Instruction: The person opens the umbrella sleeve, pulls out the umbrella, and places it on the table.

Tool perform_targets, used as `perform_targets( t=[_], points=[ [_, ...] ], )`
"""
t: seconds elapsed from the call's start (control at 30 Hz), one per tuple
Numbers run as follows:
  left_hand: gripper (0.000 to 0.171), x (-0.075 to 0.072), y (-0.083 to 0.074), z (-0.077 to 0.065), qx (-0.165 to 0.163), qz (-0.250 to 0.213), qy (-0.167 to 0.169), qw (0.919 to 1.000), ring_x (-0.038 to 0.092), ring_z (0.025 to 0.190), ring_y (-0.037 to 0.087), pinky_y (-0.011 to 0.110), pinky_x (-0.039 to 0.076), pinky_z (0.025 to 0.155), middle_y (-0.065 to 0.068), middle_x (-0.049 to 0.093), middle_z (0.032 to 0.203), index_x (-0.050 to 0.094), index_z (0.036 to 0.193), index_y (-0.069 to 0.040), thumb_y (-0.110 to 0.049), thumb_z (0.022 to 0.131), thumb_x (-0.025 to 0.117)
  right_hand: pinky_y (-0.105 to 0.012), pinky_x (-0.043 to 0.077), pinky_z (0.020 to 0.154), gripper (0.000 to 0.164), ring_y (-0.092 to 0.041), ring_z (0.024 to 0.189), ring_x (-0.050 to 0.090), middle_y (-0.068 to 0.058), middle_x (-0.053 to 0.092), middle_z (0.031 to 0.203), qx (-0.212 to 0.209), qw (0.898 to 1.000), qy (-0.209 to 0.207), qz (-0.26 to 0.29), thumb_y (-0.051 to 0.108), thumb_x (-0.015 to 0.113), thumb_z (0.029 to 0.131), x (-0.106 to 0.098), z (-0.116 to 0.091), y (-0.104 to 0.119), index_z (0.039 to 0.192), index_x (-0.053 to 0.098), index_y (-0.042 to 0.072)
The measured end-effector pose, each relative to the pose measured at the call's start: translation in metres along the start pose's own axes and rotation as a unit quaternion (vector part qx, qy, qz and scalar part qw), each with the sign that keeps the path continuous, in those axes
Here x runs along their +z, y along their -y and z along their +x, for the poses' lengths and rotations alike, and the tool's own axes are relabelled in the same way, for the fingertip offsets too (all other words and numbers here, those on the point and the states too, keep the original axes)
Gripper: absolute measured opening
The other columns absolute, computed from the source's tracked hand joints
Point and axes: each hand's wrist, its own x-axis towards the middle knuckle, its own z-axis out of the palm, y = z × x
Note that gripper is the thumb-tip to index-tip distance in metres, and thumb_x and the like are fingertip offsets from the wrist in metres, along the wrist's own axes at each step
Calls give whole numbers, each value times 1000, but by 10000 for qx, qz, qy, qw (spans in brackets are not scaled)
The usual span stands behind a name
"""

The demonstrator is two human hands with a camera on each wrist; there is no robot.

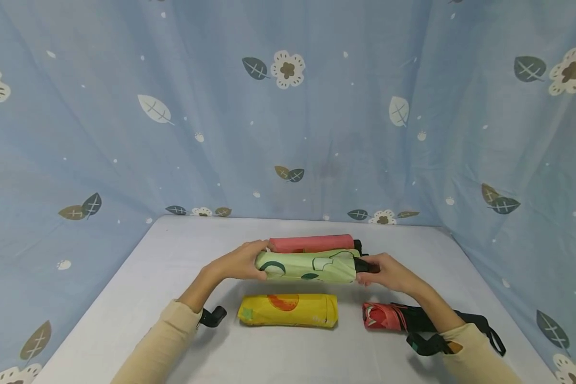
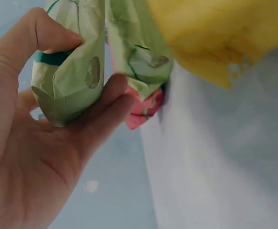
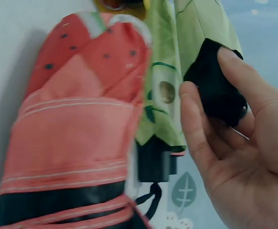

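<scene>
A folded green umbrella (image 1: 293, 271) with an avocado print is held level above the white table by both hands. My left hand (image 1: 242, 262) grips its cloth end, thumb on one side and fingers on the other. At the opposite end, my right hand (image 1: 391, 274) holds the black handle (image 3: 220, 86) between thumb and fingers. Close behind lies a second green umbrella (image 3: 165, 95), mostly hidden in the head view. Beyond that is a pink-red folded umbrella (image 1: 312, 244), its cloth end showing past the left fingertips in the left wrist view.
A yellow folded umbrella (image 1: 288, 310) lies in front of the hands. Under the right forearm sits a red watermelon-print umbrella (image 1: 384, 317) with a black handle and strap. Blue leaf-patterned cloth (image 1: 317, 133) hangs behind and beside the white table (image 1: 211, 229).
</scene>
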Motion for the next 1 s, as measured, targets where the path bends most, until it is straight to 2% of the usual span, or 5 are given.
perform_targets(
  t=[0.13, 0.3, 0.57, 0.77, 1.0],
  points=[
    [51, -3, 4, 2, 101, -501, -23, 9987, 54, 84, 15, 28, 49, 69, 4, 59, 105, 56, 126, -13, -20, 78, 75, -33, 58, 75, 28, -34, 80, 70, -17, 73, 90, 45, 9985, -431, 326, 22, 65, 95, -5, 1, 3, 111, 64, -1],
    [58, -4, 6, 7, -243, -806, -135, 9964, 58, 89, 15, 31, 53, 71, -3, 60, 110, 58, 128, -23, -40, 78, 81, -37, 58, 79, 41, -27, 84, 73, -17, 73, 98, 138, 9943, -860, 622, 21, 67, 94, -7, 2, 6, 125, 59, -5],
    [62, 0, -11, 18, -210, -20, 119, 9997, 59, 82, 10, 27, 51, 70, -5, 66, 105, 59, 131, -17, -37, 77, 83, -30, 56, 81, 51, -13, 88, 68, -17, 72, 107, 675, 9861, -1309, 763, 27, 72, 89, -1, 4, 12, 131, 60, 0],
    [57, 5, -26, 23, -403, 1026, 309, 9934, 54, 82, 9, 30, 46, 72, -9, 63, 102, 59, 127, -20, -39, 78, 81, -36, 55, 86, 54, -13, 95, 67, -16, 70, 115, 850, 9810, -1448, 975, 35, 71, 89, 2, 7, 18, 133, 59, 5],
    [45, 10, -22, 28, -274, 847, 397, 9952, 51, 69, 8, 26, 43, 62, -9, 59, 86, 57, 119, -22, -31, 78, 73, -42, 55, 89, 51, -19, 97, 71, -19, 66, 121, 482, 9731, -1607, 1579, 31, 68, 92, 4, 8, 23, 136, 57, 7]
  ],
)
